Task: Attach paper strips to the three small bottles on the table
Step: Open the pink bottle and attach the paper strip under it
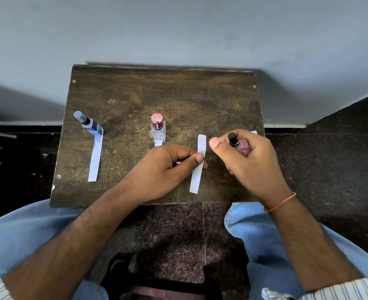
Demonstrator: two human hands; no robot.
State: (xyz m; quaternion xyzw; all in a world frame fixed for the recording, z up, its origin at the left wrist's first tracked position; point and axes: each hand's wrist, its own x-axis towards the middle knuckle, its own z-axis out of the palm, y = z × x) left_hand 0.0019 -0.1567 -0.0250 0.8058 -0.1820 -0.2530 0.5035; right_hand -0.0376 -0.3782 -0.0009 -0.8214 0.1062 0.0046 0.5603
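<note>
Head view: left hand (167, 167) pinches upright paper strip (198, 163); right hand (252, 156) grips tilted bottle (241, 147).

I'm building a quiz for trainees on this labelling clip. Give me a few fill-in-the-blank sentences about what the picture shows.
1. The right hand grips the bottle with the ____ cap.
2. The left hand pinches a loose white ____ between thumb and fingers.
3. The blue bottle stands on the table's ____ side, a paper strip running from its base.
4. The bottle standing in the middle has a ____ cap.

Missing words: black; paper strip; left; pink
</note>
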